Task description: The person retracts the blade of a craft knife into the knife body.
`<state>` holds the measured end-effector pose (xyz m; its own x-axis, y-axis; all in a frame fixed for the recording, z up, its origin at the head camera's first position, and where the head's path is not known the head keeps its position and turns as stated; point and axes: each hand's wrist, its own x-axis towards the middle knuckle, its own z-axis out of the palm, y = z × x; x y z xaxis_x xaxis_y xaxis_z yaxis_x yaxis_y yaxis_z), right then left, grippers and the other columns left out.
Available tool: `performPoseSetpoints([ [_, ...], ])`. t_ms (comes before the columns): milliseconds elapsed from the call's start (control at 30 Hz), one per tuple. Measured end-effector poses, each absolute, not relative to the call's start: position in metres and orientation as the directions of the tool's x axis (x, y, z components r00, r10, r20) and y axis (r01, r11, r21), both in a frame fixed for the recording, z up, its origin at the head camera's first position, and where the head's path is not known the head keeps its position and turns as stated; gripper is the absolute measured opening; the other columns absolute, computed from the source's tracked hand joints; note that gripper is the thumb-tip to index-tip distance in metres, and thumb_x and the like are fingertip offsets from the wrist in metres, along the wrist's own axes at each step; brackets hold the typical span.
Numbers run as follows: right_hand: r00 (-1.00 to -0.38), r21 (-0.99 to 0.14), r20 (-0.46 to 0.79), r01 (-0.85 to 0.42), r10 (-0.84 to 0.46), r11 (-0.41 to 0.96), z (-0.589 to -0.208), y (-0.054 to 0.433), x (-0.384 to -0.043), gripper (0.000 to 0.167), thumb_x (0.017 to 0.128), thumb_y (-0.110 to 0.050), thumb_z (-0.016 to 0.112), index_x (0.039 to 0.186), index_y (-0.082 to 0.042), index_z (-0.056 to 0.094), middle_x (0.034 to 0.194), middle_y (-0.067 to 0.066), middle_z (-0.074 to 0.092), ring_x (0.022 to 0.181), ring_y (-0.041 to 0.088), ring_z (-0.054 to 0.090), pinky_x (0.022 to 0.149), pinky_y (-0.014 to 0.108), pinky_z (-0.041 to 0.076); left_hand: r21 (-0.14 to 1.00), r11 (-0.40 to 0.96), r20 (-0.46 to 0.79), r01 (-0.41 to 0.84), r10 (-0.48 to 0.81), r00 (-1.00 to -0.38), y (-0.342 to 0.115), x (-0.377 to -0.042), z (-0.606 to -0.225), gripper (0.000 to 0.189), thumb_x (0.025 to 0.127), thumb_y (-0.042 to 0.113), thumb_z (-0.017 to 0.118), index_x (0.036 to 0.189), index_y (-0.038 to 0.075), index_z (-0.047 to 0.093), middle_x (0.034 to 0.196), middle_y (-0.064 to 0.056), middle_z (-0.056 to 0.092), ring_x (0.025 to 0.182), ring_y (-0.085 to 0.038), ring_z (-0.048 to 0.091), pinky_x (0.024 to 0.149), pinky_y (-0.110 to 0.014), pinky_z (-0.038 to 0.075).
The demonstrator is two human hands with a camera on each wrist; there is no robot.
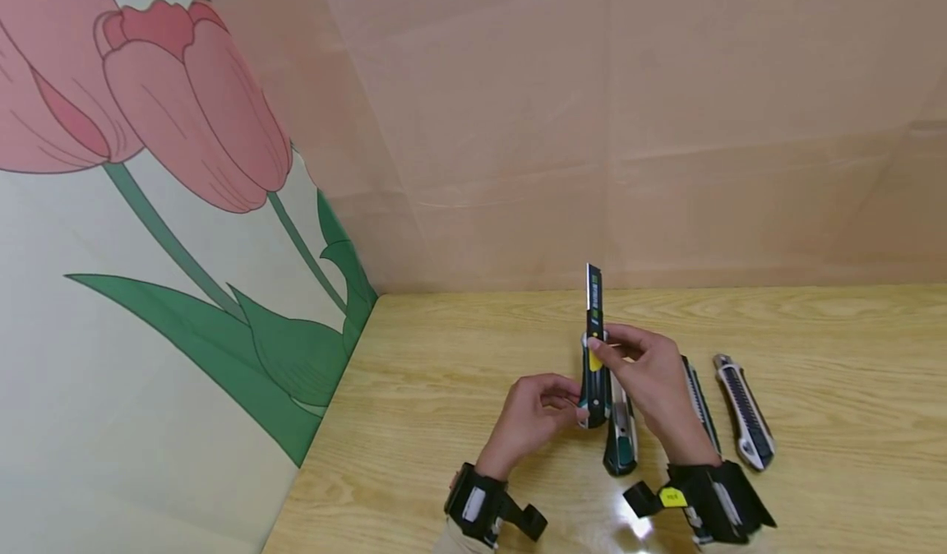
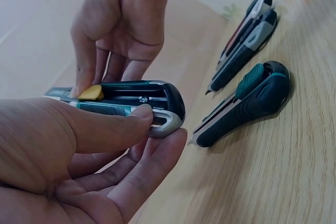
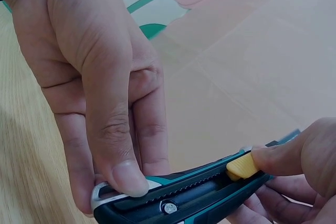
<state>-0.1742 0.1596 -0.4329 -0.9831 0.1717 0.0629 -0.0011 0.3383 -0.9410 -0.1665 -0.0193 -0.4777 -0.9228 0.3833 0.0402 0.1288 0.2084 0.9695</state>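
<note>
A black and green utility knife (image 1: 595, 394) with a yellow slider (image 3: 242, 166) stands out between both hands, its blade end pointing away in the head view. My left hand (image 1: 538, 414) pinches the silver looped butt end (image 2: 169, 123) between thumb and fingers. Further up the knife, my right hand (image 1: 654, 381) holds the body, thumb pressed on the yellow slider and fingers behind. A length of blade (image 2: 59, 92) shows beyond the slider. Close beside the held knife, a dark green and silver utility knife (image 1: 621, 447) lies on the table.
Two more utility knives lie to the right: a dark slim one (image 1: 703, 406), partly behind the right wrist, and a silver and black one (image 1: 744, 413). The wood-grain table (image 1: 414, 422) meets a beige back wall (image 1: 481, 168) and a tulip-printed panel (image 1: 200, 390) at left.
</note>
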Motion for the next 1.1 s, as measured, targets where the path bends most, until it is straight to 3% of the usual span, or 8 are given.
performPoseSetpoints([
  [333,-0.986,-0.938,0.040,0.020,0.165,0.345,-0.4309,0.1598,-0.1721,0.041,0.091,-0.037,0.069,0.122,-0.010,0.066,0.106,0.011,0.065,0.091,0.023,0.054,0.072,0.031,0.040,0.970,0.223,0.008,0.100,0.378,-0.926,-0.0194,-0.1657,-0.4781,0.019,0.082,0.008,0.078,0.099,0.013,0.071,0.093,0.004,0.070,0.081,-0.011,0.068,0.072,-0.023,0.054],
  [800,-0.990,-0.943,0.042,0.006,0.138,0.332,-0.4300,0.1593,-0.1718,0.039,0.090,-0.032,0.071,0.122,-0.010,0.066,0.108,0.011,0.066,0.091,0.024,0.057,0.063,0.027,0.046,0.969,0.222,0.020,0.112,0.381,-0.924,-0.0205,-0.1668,-0.4766,0.018,0.083,0.007,0.077,0.100,0.011,0.071,0.093,0.003,0.070,0.083,-0.016,0.069,0.072,-0.023,0.054],
  [1100,-0.994,-0.951,0.001,0.033,0.108,0.308,-0.4342,0.1622,-0.1761,0.049,0.087,-0.044,0.071,0.124,-0.012,0.065,0.110,0.009,0.068,0.093,0.020,0.061,0.075,0.025,0.050,0.969,0.224,0.016,0.105,0.370,-0.929,-0.0237,-0.1679,-0.4755,0.017,0.083,0.007,0.077,0.098,0.012,0.071,0.092,0.003,0.070,0.080,-0.011,0.068,0.072,-0.024,0.054],
])
